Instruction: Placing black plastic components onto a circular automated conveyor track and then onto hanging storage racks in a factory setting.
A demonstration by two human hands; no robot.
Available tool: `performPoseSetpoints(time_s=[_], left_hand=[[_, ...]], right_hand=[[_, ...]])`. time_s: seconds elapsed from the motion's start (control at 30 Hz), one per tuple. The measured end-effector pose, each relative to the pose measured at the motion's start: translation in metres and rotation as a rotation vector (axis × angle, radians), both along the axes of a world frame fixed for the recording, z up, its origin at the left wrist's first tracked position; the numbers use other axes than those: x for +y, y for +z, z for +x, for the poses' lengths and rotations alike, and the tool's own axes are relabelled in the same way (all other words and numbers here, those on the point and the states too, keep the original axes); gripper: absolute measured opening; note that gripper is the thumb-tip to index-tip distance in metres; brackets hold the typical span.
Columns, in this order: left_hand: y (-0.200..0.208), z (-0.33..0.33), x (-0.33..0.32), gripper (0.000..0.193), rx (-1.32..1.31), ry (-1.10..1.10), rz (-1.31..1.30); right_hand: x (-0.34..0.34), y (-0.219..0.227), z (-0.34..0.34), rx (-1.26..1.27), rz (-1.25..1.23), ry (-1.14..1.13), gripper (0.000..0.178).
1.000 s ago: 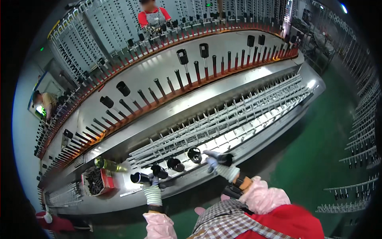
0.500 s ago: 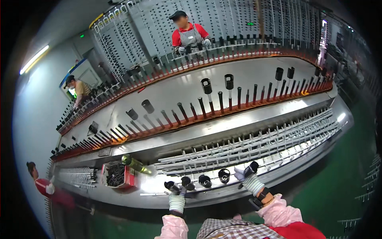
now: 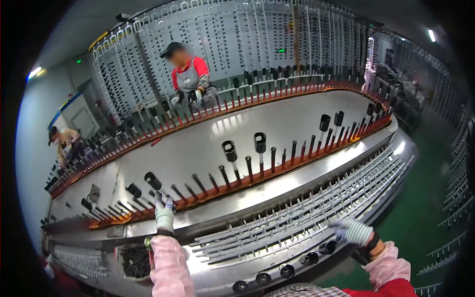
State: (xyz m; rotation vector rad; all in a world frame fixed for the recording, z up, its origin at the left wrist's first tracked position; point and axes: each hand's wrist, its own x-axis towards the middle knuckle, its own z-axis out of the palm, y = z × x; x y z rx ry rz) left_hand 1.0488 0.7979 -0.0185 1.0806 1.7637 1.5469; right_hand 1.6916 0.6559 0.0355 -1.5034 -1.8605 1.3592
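My left hand (image 3: 164, 214), in a striped glove, reaches to the row of upright posts on the metal table. Its fingers are stretched and parted just under a black cylindrical cup (image 3: 153, 180); whether they touch its stem is hidden. Another black cup (image 3: 133, 190) stands to the left of it. My right hand (image 3: 352, 231), gloved the same way, hovers with fingers extended over the right part of the white pronged racks (image 3: 277, 230). Nothing shows in it. Just below it, a black cup (image 3: 327, 247) sits at the end of a row of several cups along the front edge.
A box of dark small parts (image 3: 134, 261) stands left of the racks, partly behind my left sleeve. More pronged racks (image 3: 81, 260) lie at far left. Across the table (image 3: 198, 148), a co-worker in red (image 3: 190, 79) and another at left (image 3: 64, 143) stand by the far posts.
My left hand has left the front row of cups and reached forward-left to the posts. My right hand has let go of its cup and lifted away. The posts' cups have shifted left.
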Motion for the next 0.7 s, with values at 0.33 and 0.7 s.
performPoseSetpoints(time_s=[0.33, 0.7], left_hand=[[0.115, 0.091, 0.03, 0.031, 0.012, 0.096, 0.242], [-0.009, 0.223, 0.091, 0.038, -0.192, -0.02, 0.088]], right_hand=[[0.195, 0.072, -0.089, 0.086, 0.187, 0.068, 0.046], [0.333, 0.042, -0.178, 1.067, 0.402, -0.227, 0.011]])
